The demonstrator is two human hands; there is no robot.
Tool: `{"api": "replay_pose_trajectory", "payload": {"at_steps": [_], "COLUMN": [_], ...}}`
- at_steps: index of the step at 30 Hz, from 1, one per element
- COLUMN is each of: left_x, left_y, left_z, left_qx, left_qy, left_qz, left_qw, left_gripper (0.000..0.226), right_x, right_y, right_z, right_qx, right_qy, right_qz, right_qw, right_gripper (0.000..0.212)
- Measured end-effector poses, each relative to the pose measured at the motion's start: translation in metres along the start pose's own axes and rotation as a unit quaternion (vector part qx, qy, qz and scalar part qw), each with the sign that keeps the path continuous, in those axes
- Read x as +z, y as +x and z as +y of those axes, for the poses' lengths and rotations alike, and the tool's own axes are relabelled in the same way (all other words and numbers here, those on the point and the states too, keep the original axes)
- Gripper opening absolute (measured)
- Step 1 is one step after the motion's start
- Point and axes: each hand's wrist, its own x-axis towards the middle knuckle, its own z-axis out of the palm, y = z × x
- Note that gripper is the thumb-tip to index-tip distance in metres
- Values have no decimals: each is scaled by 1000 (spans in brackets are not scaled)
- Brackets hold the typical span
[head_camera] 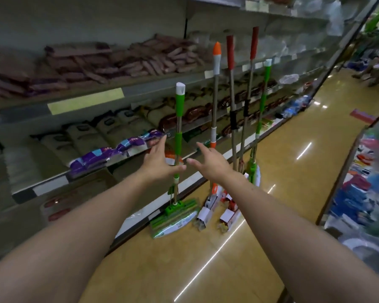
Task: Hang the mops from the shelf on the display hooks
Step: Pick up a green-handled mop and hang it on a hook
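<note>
Five mops upright on floor [282,149], leaning on shelf [85,101]. Nearest green mop [178,136] between hands. Left hand [160,162] spread wide, thumb at pole. Right hand [210,160] spread wide, just right of pole.

Glossy yellow floor [282,171], five mops [177,136] standing against stocked shelves [85,101]

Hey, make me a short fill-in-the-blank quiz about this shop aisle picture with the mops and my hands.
1. The nearest mop, between the left hand and the right hand, has a handle coloured white and ____.
2. The mops stand with their heads on the ____.
3. The two mops with red grips have a ____ band around the middle of each pole.
4. Both hands hold ____.

Missing words: green; floor; black; nothing
</note>
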Motion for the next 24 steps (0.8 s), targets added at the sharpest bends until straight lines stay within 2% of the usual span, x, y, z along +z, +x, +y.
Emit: {"api": "replay_pose_trajectory", "payload": {"at_steps": [8, 13, 24], "left_x": [41, 55, 71], "left_y": [91, 164, 272], "left_z": [-13, -29, -47], "left_qx": [-63, -64, -126], "left_qy": [-23, -47, -94], "left_qz": [28, 45, 44], "left_qw": [997, 996, 987], "left_gripper": [118, 122, 125], "right_x": [12, 15, 28], "right_y": [98, 174, 297], "right_z": [39, 58, 63], "right_qx": [-46, -36, -56], "right_qy": [61, 65, 95], "right_qz": [-44, -43, -74], "right_qw": [996, 996, 991], "right_gripper": [70, 78, 84]}}
